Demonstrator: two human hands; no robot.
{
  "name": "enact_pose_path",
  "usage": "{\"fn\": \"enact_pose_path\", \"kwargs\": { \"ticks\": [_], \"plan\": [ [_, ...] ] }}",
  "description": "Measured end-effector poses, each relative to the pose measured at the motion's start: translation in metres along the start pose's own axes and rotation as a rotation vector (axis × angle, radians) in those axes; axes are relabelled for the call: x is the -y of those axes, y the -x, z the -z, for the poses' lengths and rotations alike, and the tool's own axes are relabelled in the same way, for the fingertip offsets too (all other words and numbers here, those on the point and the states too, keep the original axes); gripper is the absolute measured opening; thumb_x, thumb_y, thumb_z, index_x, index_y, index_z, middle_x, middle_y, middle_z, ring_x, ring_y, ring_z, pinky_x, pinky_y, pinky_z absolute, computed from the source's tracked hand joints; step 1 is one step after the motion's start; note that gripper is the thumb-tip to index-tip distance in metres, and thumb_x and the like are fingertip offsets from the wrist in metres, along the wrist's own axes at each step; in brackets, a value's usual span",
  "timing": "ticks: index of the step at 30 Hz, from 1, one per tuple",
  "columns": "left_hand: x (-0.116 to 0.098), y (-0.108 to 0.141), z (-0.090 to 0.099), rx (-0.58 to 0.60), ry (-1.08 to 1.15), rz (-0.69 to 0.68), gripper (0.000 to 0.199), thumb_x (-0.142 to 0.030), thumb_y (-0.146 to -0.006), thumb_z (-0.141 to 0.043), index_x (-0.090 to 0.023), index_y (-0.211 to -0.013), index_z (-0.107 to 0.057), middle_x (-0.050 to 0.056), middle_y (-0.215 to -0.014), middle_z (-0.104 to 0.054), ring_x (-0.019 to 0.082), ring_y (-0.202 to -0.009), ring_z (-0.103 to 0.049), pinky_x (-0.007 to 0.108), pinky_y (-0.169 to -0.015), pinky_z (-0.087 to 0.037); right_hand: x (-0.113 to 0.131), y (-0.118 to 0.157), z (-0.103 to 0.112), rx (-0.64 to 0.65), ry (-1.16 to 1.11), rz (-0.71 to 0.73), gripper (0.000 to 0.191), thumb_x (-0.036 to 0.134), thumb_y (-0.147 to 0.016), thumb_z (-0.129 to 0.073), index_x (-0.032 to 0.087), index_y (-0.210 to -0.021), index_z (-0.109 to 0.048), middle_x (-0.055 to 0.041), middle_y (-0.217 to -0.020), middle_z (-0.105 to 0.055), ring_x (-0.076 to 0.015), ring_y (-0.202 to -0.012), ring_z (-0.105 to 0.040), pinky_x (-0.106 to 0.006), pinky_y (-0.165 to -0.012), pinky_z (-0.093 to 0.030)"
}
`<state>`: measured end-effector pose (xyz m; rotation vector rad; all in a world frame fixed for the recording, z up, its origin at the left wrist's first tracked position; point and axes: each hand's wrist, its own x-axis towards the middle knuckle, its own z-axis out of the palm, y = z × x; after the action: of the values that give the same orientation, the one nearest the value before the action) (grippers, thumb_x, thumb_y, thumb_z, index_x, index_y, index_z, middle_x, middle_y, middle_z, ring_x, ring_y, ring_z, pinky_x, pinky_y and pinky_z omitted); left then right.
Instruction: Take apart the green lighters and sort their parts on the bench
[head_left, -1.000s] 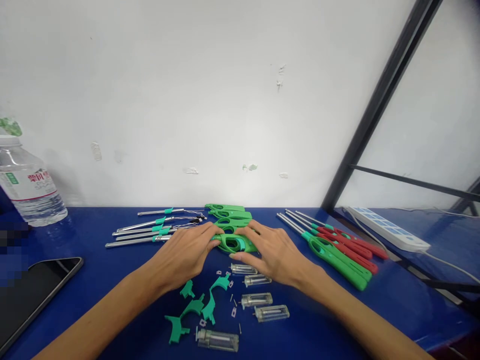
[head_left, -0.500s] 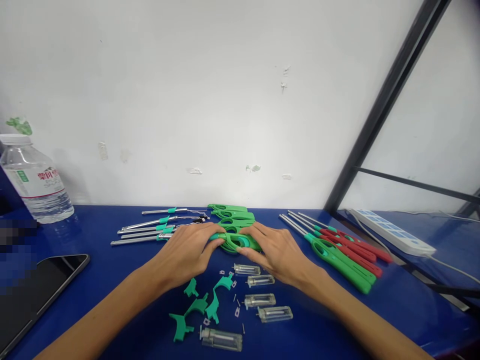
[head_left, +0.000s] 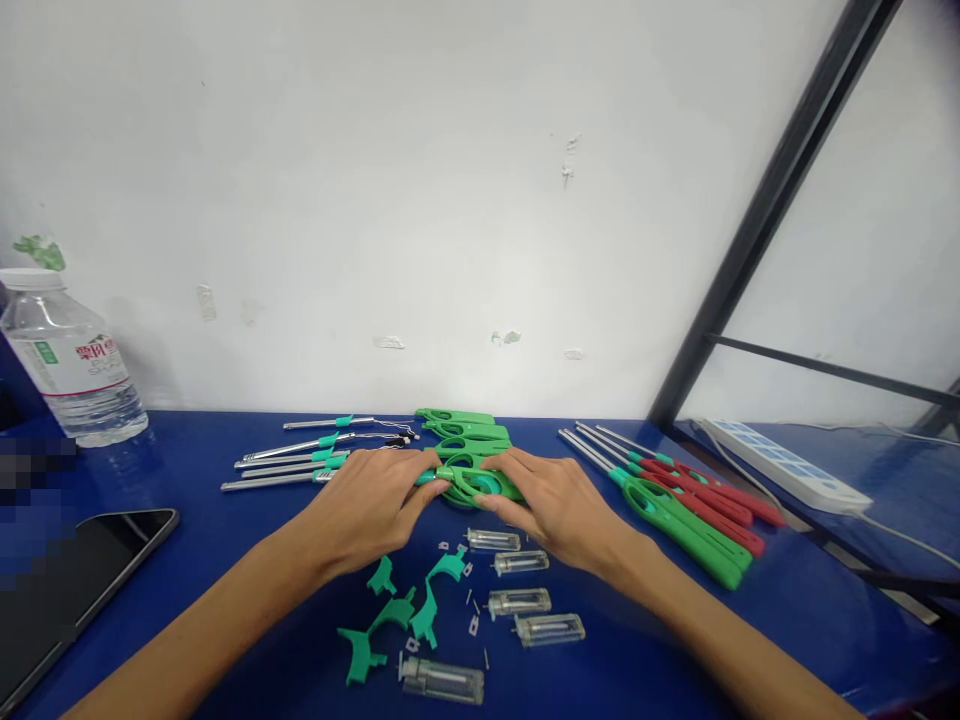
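Between my two hands lies a green long-necked gas lighter (head_left: 463, 482), with teal parts showing in its handle opening. My right hand (head_left: 551, 500) grips the handle's right part, thumb at the near side. With fingers and thumb, my left hand (head_left: 375, 500) pinches the teal collar (head_left: 426, 478) at its left end; how far the metal tube reaches under that hand is hidden. Other green handle shells (head_left: 469, 430) lie just behind. Nearer me are several teal triggers (head_left: 394, 608), clear fuel tanks (head_left: 520, 601), and small clips and pins (head_left: 474, 625).
Metal lighter tubes (head_left: 292, 448) with wires lie at the left. Red and green lighters (head_left: 694, 515) are grouped at the right, near a white power strip (head_left: 787, 470). A water bottle (head_left: 71, 360) and a phone (head_left: 90, 570) are at far left; a wall stands behind the blue table (head_left: 300, 640).
My left hand and the teal collar have shifted slightly left, so more of the collar shows beside the green handle. My right hand stays on the handle.
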<state>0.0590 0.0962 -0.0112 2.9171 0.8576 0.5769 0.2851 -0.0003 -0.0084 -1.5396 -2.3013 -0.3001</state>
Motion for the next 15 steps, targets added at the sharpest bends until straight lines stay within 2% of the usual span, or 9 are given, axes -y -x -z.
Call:
{"fn": "enact_pose_path", "kwargs": {
  "ticks": [7,12,15],
  "plan": [
    [-0.0005,0.0001,-0.0001,0.008,0.021,0.032,0.031,-0.043,-0.101,-0.041,-0.023,-0.098,-0.064,0.003,-0.087,-0.071,0.025,-0.082,-0.066,0.035,-0.068,-0.042,-0.0013,0.0017,0.0000,-0.028,-0.019,-0.036,0.044,0.053,-0.104,-0.034,0.020,-0.122,-0.057,-0.0087,-0.111,-0.073,-0.0260,-0.088,-0.072,-0.038,-0.068,-0.052],
    [-0.0008,0.0010,-0.0002,-0.026,0.099,-0.047,0.028,-0.039,-0.102,-0.042,-0.024,-0.103,-0.066,0.001,-0.094,-0.072,0.021,-0.084,-0.066,0.033,-0.071,-0.042,0.0002,0.0013,0.0012,-0.041,-0.079,-0.103,0.045,0.052,-0.105,-0.030,0.021,-0.124,-0.056,-0.0091,-0.103,-0.075,-0.0249,-0.085,-0.072,-0.036,-0.070,-0.050],
    [0.0012,0.0013,0.0002,-0.069,0.102,-0.087,0.028,-0.037,-0.102,-0.042,-0.024,-0.103,-0.068,0.001,-0.096,-0.072,0.020,-0.086,-0.066,0.032,-0.073,-0.044,-0.0027,0.0002,0.0024,-0.104,-0.111,-0.178,0.044,0.052,-0.105,-0.029,0.022,-0.123,-0.056,-0.0068,-0.095,-0.075,-0.0229,-0.077,-0.070,-0.035,-0.067,-0.048]
  ]
}}
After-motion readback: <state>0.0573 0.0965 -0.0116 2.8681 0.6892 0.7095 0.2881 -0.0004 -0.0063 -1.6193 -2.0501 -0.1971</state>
